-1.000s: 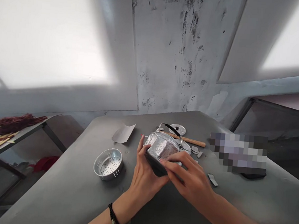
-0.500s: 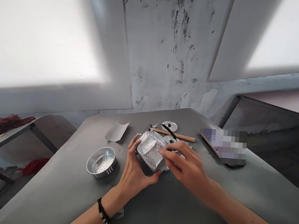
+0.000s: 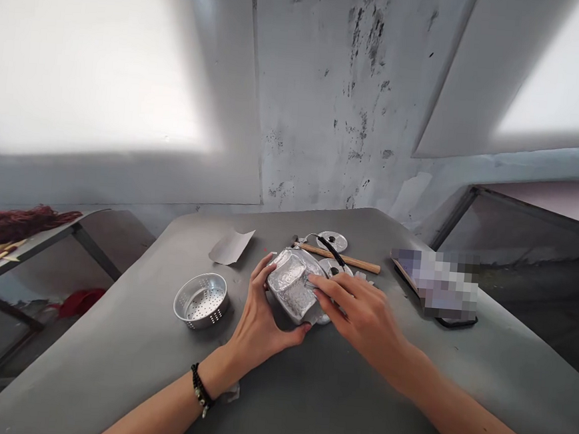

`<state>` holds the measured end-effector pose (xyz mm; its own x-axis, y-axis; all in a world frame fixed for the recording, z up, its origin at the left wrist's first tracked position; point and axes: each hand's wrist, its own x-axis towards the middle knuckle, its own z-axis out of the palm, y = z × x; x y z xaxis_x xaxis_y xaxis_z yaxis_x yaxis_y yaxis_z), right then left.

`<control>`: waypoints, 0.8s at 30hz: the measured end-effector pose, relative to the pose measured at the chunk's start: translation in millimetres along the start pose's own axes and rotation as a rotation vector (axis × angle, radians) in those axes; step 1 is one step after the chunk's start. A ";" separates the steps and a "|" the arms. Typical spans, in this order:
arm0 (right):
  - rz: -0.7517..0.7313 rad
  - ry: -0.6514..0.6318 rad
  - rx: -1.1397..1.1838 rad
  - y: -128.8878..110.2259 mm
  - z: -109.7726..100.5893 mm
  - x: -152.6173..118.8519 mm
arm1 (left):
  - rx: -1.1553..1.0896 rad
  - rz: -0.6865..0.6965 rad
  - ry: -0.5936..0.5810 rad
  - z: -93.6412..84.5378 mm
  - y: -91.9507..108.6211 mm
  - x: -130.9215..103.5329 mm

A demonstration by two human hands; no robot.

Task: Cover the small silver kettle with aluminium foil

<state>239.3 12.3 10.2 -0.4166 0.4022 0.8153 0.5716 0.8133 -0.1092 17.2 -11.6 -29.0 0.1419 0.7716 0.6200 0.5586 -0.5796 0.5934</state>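
Observation:
My left hand (image 3: pixel 264 319) is wrapped round a silvery metal kettle (image 3: pixel 291 284) with a dented, hammered surface, holding it tilted above the table. A wire bail handle with a black grip (image 3: pixel 331 250) sticks out behind the kettle. My right hand (image 3: pixel 360 309) has its fingers bunched, the tips pressing on the kettle's face. Whether something small is pinched in them I cannot make out. Just beyond lie a hammer with a wooden handle (image 3: pixel 356 261) and a round metal lid (image 3: pixel 340 241) with a black knob; a second lid (image 3: pixel 343 268) is partly hidden by the kettle and my right hand.
A perforated metal basket (image 3: pixel 201 300) stands left of my hands on the grey table (image 3: pixel 107 363). Behind it lies a curled grey sheet (image 3: pixel 231 247). A pixelated flat object with a dark edge (image 3: pixel 434 285) rests at right. Reddish strands (image 3: pixel 23 223) lie on a side table.
The whole view has shifted slightly. My right fingertips have moved a little up across the kettle's face, while my left hand keeps its hold.

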 end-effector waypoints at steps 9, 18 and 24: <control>0.166 -0.113 0.264 -13.5 -2.5 -1.9 | -0.029 -0.014 -0.007 0.0 -0.5 0.0; -0.214 -0.233 0.046 14.3 -14.6 -2.6 | -0.052 -0.007 0.000 2.0 -4.8 -0.1; -0.279 -0.240 0.012 -1.3 -8.3 -2.9 | -0.042 0.003 0.008 2.4 -6.1 -0.9</control>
<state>245.7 6.5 12.7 -0.7098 0.2504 0.6584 0.4052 0.9097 0.0909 15.6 -8.2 -34.4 0.1373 0.7677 0.6260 0.5229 -0.5929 0.6124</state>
